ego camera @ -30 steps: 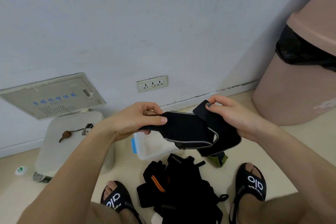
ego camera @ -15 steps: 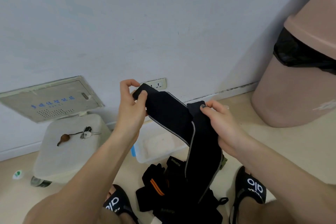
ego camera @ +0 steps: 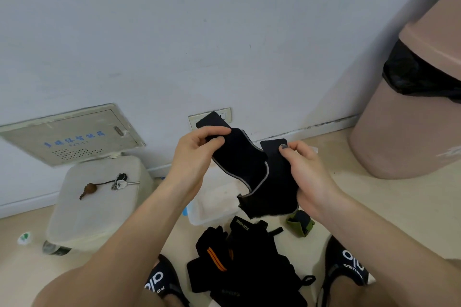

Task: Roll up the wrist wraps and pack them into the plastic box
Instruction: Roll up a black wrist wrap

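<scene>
Pinching one black wrap (ego camera: pixel 245 167) by its ends, left hand (ego camera: pixel 193 157) and right hand (ego camera: pixel 305 169) hold it over the box (ego camera: pixel 212 209).

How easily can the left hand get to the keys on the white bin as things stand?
Probably not at once. The left hand is pinching one end of the black wrap, so it would have to let go first. Otherwise the way looks free: the keys lie uncovered on the white bin to its left.
</scene>
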The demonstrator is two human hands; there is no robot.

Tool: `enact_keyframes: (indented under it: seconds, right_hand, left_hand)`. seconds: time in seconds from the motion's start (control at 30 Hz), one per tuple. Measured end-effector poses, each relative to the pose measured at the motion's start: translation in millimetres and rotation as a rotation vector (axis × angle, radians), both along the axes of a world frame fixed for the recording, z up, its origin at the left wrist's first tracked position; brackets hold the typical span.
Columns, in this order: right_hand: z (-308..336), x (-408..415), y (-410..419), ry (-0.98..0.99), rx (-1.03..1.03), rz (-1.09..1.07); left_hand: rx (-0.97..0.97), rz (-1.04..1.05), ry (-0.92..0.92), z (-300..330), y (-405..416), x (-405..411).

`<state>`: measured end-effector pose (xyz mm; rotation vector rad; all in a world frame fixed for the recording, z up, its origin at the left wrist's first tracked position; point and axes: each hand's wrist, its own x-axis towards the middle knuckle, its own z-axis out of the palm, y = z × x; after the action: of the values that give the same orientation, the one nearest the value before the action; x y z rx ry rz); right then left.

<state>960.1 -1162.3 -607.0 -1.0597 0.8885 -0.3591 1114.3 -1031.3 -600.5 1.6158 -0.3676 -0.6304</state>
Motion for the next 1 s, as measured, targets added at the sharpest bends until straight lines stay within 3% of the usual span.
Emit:
enact_keyframes:
  seconds: [0.07, 0.17, 0.23, 0.33, 0.57, 0.73, 0.87, 1.0]
  right_hand:
    - [-2.4, -1.1, -0.3, 0.03, -0.093, 0.035]
    - [-3.9, -1.8, -3.0, 0.154, -0.464, 0.075]
    - [-1.2, -3.0, -3.6, 0.159, -0.578, 0.042]
    - [4.0, -7.4, -3.3, 0.079, -0.531, 0.005]
    - [13.7, -8.5, 9.3, -0.077, -0.396, 0.146]
    - [12.9, -4.9, 14.7, -0.118, -0.38, 0.172]
    - [11.6, 0.7, 18.3, -0.1, -0.385, 0.172]
    - [11.6, 5.7, 21.4, -0.145, -0.364, 0.2]
  left_hand:
    - [-0.021, 0.013, -0.019, 3.2, 0.4, 3.1]
    - [-0.069, 0.006, -0.021, 8.1, 2.0, 4.8]
    - [-0.081, -0.046, -0.036, 9.7, 2.4, 4.1]
    - [-0.082, -0.088, -0.081, 11.0, 1.0, 2.5]
    - [-0.109, -0.087, -0.107, 11.0, -1.7, 4.4]
    - [-0.162, -0.172, -0.134, 15.3, 1.5, 6.0]
    - [-0.171, -0.111, -0.159, 12.3, 0.5, 8.5]
    - [-0.231, -0.119, -0.073, 13.9, -2.2, 2.4]
